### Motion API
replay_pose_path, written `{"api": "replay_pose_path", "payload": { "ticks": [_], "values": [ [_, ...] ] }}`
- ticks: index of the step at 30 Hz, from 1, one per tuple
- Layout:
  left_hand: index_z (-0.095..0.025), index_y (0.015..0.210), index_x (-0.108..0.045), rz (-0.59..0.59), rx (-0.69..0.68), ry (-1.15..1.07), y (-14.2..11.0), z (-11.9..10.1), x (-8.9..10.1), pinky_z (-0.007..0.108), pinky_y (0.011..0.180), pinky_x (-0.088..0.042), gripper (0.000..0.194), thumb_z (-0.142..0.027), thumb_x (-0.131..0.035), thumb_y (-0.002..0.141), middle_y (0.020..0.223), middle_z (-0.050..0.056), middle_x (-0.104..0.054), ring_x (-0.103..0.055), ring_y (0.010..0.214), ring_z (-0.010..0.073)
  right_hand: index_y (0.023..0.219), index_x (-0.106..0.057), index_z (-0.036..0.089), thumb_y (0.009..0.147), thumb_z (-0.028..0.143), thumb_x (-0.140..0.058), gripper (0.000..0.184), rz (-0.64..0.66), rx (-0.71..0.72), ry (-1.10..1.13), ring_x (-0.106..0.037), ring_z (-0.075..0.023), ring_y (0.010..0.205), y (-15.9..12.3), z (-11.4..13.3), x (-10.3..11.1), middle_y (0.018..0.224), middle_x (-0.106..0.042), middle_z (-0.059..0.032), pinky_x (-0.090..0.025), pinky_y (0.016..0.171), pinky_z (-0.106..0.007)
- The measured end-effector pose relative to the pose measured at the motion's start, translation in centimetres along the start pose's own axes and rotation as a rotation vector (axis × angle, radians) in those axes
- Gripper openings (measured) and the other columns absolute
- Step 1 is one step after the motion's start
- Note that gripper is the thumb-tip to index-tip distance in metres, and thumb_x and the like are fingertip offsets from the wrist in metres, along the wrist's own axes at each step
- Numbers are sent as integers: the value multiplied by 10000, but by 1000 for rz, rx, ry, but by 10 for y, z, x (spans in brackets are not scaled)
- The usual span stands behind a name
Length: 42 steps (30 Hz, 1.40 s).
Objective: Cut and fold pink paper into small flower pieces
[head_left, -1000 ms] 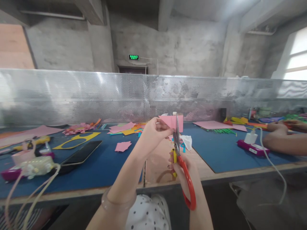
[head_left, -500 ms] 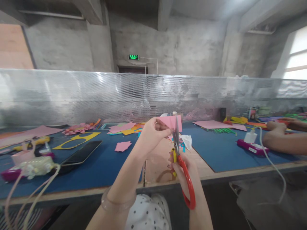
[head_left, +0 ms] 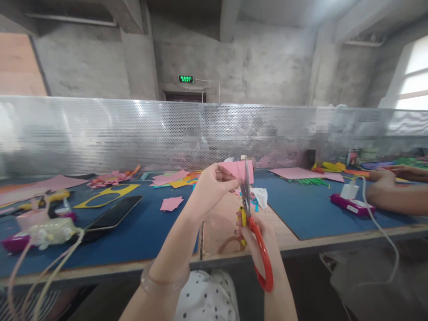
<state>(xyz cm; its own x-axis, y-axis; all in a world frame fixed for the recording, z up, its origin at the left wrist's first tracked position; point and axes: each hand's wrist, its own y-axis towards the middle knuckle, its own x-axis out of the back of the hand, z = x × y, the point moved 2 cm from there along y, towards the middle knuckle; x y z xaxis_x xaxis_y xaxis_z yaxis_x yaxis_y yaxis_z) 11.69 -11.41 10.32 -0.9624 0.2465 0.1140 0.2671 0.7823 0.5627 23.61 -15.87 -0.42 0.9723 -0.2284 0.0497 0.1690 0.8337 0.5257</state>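
Note:
Between thumb and fingers, my left hand [head_left: 217, 182] pinches a piece of pink paper [head_left: 236, 170], held up above the table. My right hand [head_left: 256, 227] grips scissors [head_left: 260, 249] with red and yellow handles. The metal blades point upward and lie across the right part of the pink paper, close to my left fingertips. Whether the blades are biting into the paper is hard to tell. Beneath my hands lie small paper scraps and a crumpled white tissue [head_left: 260, 197]. To the left of my left forearm sits a small stack of cut pink paper [head_left: 171, 204].
A black phone [head_left: 117, 213], a yellow sheet with cut-out holes [head_left: 109, 195] and a power strip [head_left: 53, 232] with cables are on the left. At right are a purple power strip [head_left: 351, 205], pink sheets [head_left: 294, 174] and a co-worker's arm [head_left: 391, 191]. A perforated metal panel [head_left: 150, 133] stands behind.
Almost nothing differs. Both hands, the scissors and the pink paper keep nearly the same position. The co-worker's hands at the right have shifted slightly.

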Motion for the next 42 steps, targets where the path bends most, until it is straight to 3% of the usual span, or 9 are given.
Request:
{"api": "replay_pose_path", "payload": {
  "ticks": [3, 10, 21, 27, 32, 42],
  "values": [
    [-142, 756, -495, 4, 3, 2, 0, -1, 0, 259, 603, -432, 222, -232, -644, 619, 697, 41, -603, -562, 602, 105, 741, -513, 141, 737, 290, -492, 151, 1, 0, -6, -477, -85, 571, 0, 1, 1, 878, -549, -59, -431, 554, -235],
    [-141, 771, -505, 17, 5, 3, -1, -1, 0, 262, 607, -434, 219, -234, -639, 624, 719, 49, -611, -564, 606, 106, 772, -530, 145, 720, 264, -489, 136, 11, -12, -11, -463, -99, 561, -1, 7, 0, 644, -486, 0, -396, 505, -209],
    [-141, 782, -507, 22, 10, 1, -1, -1, 0, 265, 612, -434, 220, -237, -633, 629, 717, 46, -609, -564, 614, 110, 778, -530, 134, 700, 234, -489, 134, 2, -37, -25, -471, -94, 563, 0, 9, 0, 761, -525, -26, -428, 553, -235],
    [-144, 772, -510, 14, 20, -9, -1, -1, 0, 271, 609, -434, 214, -231, -637, 624, 716, 53, -612, -565, 617, 118, 753, -527, 143, 706, 223, -476, 105, 3, -41, -34, -454, -94, 558, -1, 8, 0, 688, -490, -4, -399, 526, -219],
    [-145, 760, -508, 11, 19, -12, -1, -1, 0, 272, 612, -432, 212, -239, -640, 624, 706, 48, -609, -565, 618, 118, 808, -539, 144, 718, 237, -480, 142, 13, -43, -33, -459, -97, 574, -1, 6, 0, 726, -501, -10, -395, 535, -223],
    [-131, 831, -519, 51, 33, -57, 0, 1, 1, 275, 634, -434, 262, -254, -638, 632, 780, 73, -618, -571, 649, 120, 720, -546, 134, 714, 261, -487, 140, 8, -54, -14, -479, -107, 592, -2, 7, -1, 749, -538, -33, -414, 550, -228]
  ]
}}
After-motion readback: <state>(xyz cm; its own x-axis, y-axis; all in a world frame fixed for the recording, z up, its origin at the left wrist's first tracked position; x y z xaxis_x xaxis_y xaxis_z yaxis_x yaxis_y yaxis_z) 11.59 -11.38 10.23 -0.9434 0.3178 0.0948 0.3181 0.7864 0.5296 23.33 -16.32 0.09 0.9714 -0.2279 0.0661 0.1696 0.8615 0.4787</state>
